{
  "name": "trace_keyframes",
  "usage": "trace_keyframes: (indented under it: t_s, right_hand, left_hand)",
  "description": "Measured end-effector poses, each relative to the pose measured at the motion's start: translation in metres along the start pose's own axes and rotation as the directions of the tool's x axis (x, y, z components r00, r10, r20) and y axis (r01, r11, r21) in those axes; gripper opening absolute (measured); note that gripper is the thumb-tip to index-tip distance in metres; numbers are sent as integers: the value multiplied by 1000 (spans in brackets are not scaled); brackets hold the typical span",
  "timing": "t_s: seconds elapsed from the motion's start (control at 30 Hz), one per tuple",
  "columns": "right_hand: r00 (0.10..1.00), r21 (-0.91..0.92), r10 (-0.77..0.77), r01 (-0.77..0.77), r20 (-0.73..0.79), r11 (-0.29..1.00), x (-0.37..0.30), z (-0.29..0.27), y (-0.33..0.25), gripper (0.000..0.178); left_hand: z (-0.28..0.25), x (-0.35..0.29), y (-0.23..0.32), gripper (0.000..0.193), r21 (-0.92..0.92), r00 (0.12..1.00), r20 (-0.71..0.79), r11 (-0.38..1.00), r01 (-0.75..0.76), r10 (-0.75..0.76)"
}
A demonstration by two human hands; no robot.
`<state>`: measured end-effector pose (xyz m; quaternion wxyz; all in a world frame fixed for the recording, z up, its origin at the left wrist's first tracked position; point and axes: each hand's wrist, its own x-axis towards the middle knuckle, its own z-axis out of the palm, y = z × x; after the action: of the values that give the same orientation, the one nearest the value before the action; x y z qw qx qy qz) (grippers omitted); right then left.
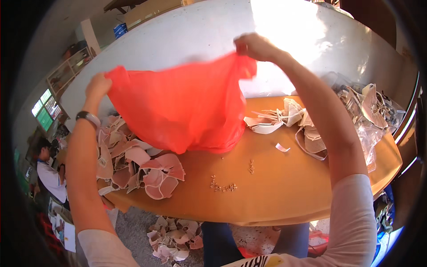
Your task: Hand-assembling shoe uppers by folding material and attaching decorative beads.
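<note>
A large red plastic bag (pixel 182 104) is stretched between my two raised hands, its lower part hanging down over the back of the orange-brown table (pixel 280 191). My left hand (pixel 98 84) is closed on the bag's upper left corner. On the upper right corner, my right hand (pixel 255 46) grips the bag higher up than the left. The bag's edges are slightly smeared by motion, and what is inside or behind it is hidden. Small metallic pieces (pixel 222 187) lie scattered on the table below the bag.
Pink and beige fabric cup pieces (pixel 138 164) are heaped at the table's left. More beige pieces (pixel 289 115) and clear plastic bags (pixel 367 147) lie on the right. Another fabric pile (pixel 173 238) is on the floor. A person (pixel 51 175) is at far left. A white panel (pixel 178 44) stands behind.
</note>
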<state>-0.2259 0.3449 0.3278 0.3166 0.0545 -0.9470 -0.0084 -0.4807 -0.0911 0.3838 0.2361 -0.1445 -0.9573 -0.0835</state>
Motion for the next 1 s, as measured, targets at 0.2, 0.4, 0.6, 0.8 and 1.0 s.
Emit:
trace_keyframes:
  t_s: [0.2,0.4,0.6,0.8,1.0]
  right_hand:
    - [987,602,62,-141,150,786,1,-21,-26,22]
    - [732,322,460,-652,502,687,-24,38,-30,80]
    - [830,454,406,-551,382,700,-14,118,-11,44]
    - [930,853,121,-365,346,372,-6,72,-68,35]
    - [877,-158,379,-346,295,925,-24,66,-64,51]
  left_hand:
    - [-35,5,26,32,-714,966,-116,696,80,-230]
    - [-20,-78,25,23,-934,866,312,294,204,391]
    - [-43,-114,4,44,-693,524,565,711,-119,638]
    - [-44,-104,31,46,-983,748,179,148,108,639]
    - [-29,-41,25,29,-659,804,429,751,-34,412]
